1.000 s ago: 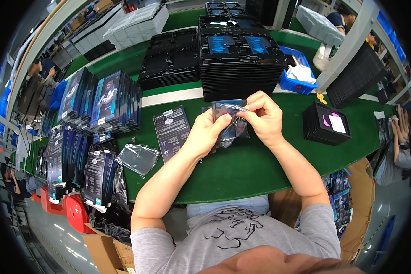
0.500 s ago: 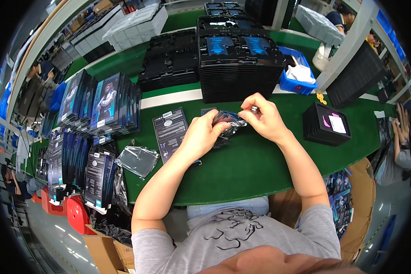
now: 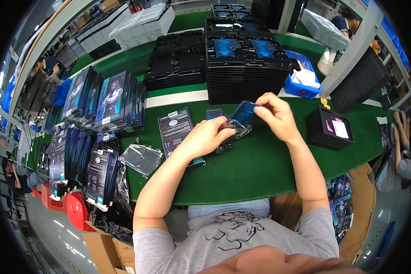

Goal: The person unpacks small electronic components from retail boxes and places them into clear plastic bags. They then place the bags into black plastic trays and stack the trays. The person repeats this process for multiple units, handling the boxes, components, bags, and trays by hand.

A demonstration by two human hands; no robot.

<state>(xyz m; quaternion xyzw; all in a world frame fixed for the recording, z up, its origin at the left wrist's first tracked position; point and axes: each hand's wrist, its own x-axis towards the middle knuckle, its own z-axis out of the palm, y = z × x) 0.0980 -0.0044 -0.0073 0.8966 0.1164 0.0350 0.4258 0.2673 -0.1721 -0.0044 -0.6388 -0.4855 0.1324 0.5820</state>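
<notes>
My left hand (image 3: 208, 137) is closed on a crinkled clear plastic bag (image 3: 243, 130) above the green table. Between thumb and fingers my right hand (image 3: 278, 118) pinches the corner of a flat dark-blue card-like piece (image 3: 245, 111), which stands partly out of the bag's mouth. Under and behind the left hand lies another dark piece with blue print (image 3: 214, 113). A printed dark box (image 3: 175, 130) rests flat beside my left forearm, its near end partly hidden. Left of it is a clear plastic sleeve (image 3: 141, 158) on the table.
Tall stacks of black trays (image 3: 246, 77) stand at the back. Printed boxes (image 3: 112, 102) crowd the left side. To the right are a black tray stack (image 3: 329, 129), a blue bin (image 3: 302, 84) with white cloth, and small yellow pieces (image 3: 324, 102). A cardboard carton (image 3: 363, 194) sits below the right edge.
My right hand has moved up and right, drawing the dark-blue piece partly out of the plastic bag. The left hand still grips the bag. The whole view has shifted slightly.
</notes>
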